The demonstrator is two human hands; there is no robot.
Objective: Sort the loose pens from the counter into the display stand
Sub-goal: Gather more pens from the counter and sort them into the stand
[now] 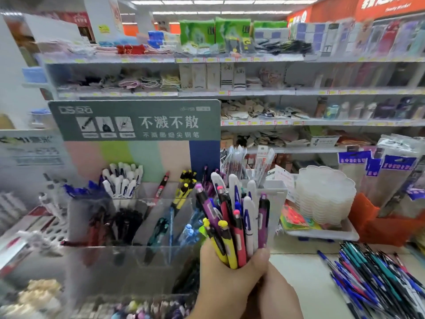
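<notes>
Single head-worn view, wide-angle, facing forward and slightly down. Display stand [128, 226] close ahead, left of centre; shop shelves [299, 92] farther behind. Table [305, 284] runs off lower right. Left edge blurred, probably from head motion.

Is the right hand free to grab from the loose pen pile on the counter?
Probably not yet. The right hand looks wrapped with the left hand around the pen bundle. The path to the pile itself looks clear.
</notes>
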